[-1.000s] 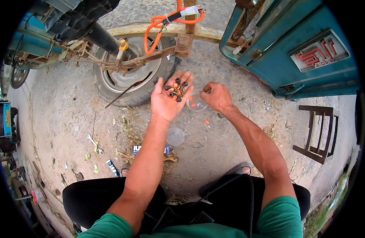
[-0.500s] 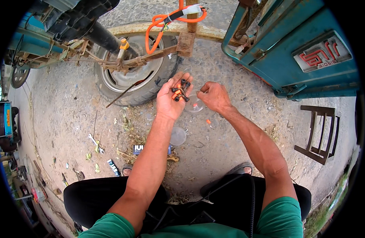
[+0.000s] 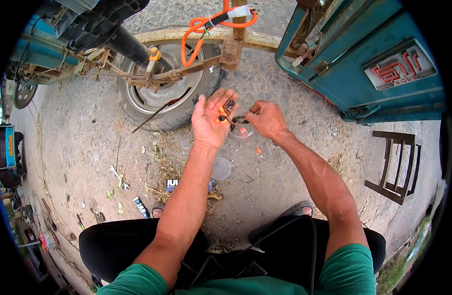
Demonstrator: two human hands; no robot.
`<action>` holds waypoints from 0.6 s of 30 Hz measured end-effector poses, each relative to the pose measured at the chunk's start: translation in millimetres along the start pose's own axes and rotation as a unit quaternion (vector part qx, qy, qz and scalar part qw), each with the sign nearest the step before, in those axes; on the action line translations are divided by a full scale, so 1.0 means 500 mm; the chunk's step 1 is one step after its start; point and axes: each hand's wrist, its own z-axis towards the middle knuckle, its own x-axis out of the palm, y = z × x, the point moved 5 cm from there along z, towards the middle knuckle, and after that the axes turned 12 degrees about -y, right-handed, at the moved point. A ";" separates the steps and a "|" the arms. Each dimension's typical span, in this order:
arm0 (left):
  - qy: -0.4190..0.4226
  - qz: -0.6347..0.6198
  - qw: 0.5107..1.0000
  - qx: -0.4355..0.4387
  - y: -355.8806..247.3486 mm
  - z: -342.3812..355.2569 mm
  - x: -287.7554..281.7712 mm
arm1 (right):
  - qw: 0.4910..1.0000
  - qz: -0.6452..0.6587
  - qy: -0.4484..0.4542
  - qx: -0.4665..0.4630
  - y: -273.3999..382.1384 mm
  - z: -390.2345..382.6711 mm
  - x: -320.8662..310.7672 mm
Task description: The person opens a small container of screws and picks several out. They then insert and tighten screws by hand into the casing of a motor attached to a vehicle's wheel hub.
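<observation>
My left hand [image 3: 212, 120] is palm up with its fingers stretched out, tilted toward the right. Several small black bolt-like pieces [image 3: 222, 118] and orange pieces [image 3: 221, 111] lie on it. Just to its right is a round clear plastic container [image 3: 243, 136], partly hidden by the hands. My right hand [image 3: 268, 120] is closed, its fingertips pinching the container's rim. Dark pieces [image 3: 240, 119] show between the hands, over or in the container; which, I cannot tell. An orange-red piece [image 3: 243, 131] shows through the clear plastic.
A round clear lid [image 3: 220, 168] and a small orange piece [image 3: 259, 150] lie on the ground. Ahead stands a wheel [image 3: 162, 118] under a rusty frame with an orange cable [image 3: 186, 44]. A teal vehicle panel [image 3: 344, 73] is at right, a dark metal frame [image 3: 395, 167] below it, wrenches [image 3: 120, 178] at left.
My left hand has tilted to the right, and fewer pieces lie on its palm. Dark pieces now show by the container. My right hand has barely moved.
</observation>
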 end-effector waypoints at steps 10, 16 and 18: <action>0.002 0.118 0.991 0.064 0.012 0.002 0.010 | 0.999 0.005 -0.028 -0.018 -0.004 0.004 -0.010; 0.006 0.231 0.961 0.150 0.040 0.015 0.011 | 0.999 -0.002 -0.031 -0.013 0.004 0.006 -0.010; -0.049 0.371 0.914 0.156 0.054 0.010 0.014 | 0.998 -0.002 -0.049 -0.026 -0.003 0.008 -0.004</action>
